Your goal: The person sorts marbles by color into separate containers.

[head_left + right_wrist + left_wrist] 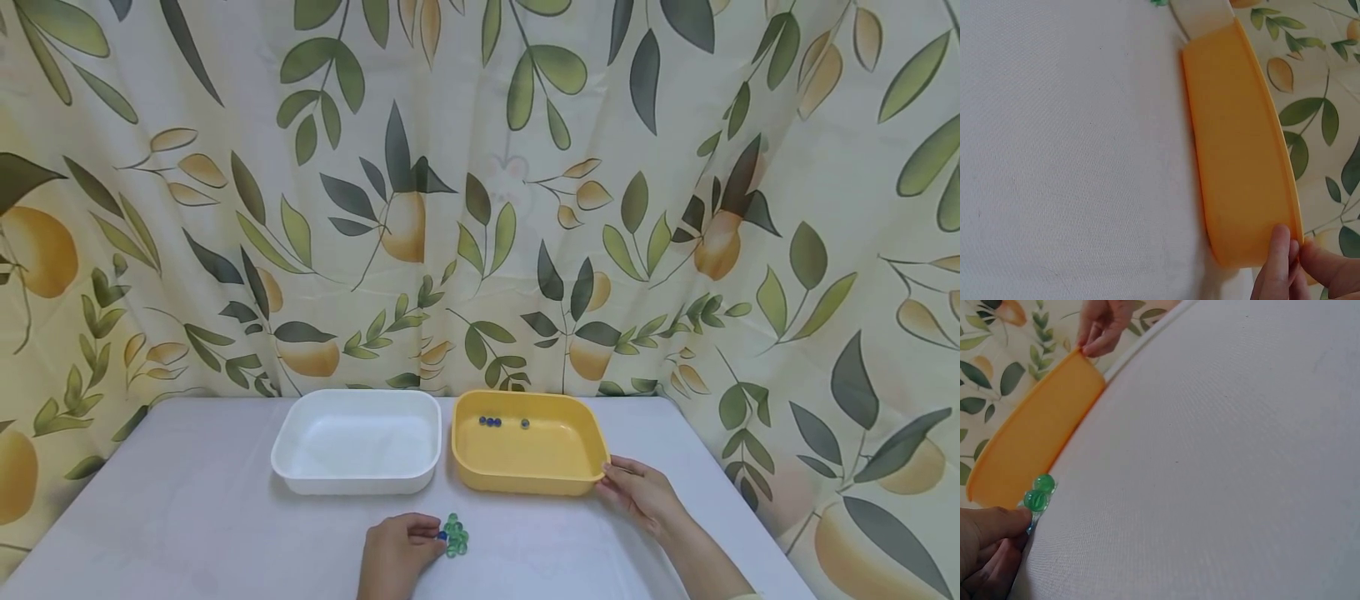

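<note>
My left hand [401, 552] pinches a blue marble [442, 537] between thumb and fingers, at the left side of a small cluster of green marbles [457, 540] on the table. In the left wrist view two green marbles [1036, 500] show just past the thumb, and the blue one is mostly hidden. My right hand [641, 492] grips the near right corner of the yellow tray [525, 483], thumb at the rim and fingers on the outer wall. Inside that tray lie several dark blue marbles [490, 422] near the back left, one of them a little apart.
A white tray [356, 486] stands left of the yellow one, a narrow gap between them. Both rest on a white-covered table [187, 500]. Behind the table's back edge hangs a curtain [480, 250] printed with leaves and fruit.
</note>
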`<action>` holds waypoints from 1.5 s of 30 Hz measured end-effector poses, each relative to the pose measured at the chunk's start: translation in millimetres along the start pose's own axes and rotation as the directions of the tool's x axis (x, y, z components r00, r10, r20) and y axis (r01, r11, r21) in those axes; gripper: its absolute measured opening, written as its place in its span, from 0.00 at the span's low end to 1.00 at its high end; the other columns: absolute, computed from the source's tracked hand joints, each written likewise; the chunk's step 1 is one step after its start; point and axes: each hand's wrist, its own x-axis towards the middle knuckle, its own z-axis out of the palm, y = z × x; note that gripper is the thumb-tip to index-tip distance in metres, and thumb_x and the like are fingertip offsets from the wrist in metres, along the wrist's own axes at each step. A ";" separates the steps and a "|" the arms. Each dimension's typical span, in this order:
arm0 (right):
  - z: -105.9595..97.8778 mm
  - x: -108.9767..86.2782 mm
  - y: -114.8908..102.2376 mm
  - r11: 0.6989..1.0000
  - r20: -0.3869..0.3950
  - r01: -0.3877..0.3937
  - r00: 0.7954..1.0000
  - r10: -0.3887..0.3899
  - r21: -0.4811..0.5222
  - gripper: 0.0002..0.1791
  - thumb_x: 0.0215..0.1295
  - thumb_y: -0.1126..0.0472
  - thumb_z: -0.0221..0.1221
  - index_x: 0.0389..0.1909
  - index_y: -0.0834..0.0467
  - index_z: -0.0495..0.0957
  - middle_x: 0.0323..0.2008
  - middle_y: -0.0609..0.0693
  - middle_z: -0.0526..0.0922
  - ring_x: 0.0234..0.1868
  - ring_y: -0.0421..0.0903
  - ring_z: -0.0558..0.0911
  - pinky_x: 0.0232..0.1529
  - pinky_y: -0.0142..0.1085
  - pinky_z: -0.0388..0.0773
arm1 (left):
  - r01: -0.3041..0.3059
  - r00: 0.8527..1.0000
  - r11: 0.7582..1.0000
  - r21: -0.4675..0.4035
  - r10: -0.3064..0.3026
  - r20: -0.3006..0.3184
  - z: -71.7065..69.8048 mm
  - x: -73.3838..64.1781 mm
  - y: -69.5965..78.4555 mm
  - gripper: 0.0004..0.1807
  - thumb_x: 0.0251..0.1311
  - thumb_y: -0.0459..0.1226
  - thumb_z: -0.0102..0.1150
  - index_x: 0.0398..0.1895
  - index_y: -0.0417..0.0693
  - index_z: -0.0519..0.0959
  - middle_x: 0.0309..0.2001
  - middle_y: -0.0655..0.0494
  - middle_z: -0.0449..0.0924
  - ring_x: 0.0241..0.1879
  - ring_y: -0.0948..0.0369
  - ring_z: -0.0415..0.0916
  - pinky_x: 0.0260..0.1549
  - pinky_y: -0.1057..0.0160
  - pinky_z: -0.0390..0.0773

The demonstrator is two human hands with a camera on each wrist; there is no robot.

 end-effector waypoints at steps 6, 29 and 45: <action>-0.2 -0.1 0.6 1.000 0.003 -0.001 1.000 0.001 0.005 0.35 0.70 0.68 0.57 0.70 0.75 0.52 0.42 0.56 0.81 0.38 0.41 0.84 0.48 0.38 0.83 | -0.015 1.000 0.999 0.030 0.016 -0.022 1.8 -1.0 0.8 0.11 0.44 0.33 0.76 0.34 0.47 0.87 0.28 0.59 0.87 0.28 0.65 0.84 0.35 0.60 0.84; 1.4 0.5 1.0 1.000 -0.003 -0.009 1.000 0.009 -0.003 0.34 0.70 0.68 0.56 0.70 0.75 0.53 0.41 0.55 0.82 0.38 0.41 0.84 0.49 0.38 0.83 | 0.069 0.998 0.997 -0.036 -0.068 0.016 -5.6 1.5 -4.9 0.10 0.47 0.39 0.75 0.34 0.50 0.87 0.29 0.60 0.87 0.32 0.63 0.83 0.38 0.54 0.81; 0.1 -1.4 0.7 1.000 0.014 0.006 1.000 -0.006 0.013 0.33 0.70 0.69 0.55 0.70 0.76 0.52 0.39 0.53 0.82 0.37 0.40 0.84 0.48 0.37 0.83 | 0.055 0.996 0.998 -0.018 -0.054 0.064 -9.8 5.9 -6.3 0.11 0.50 0.44 0.74 0.36 0.51 0.87 0.30 0.58 0.87 0.34 0.62 0.83 0.43 0.48 0.80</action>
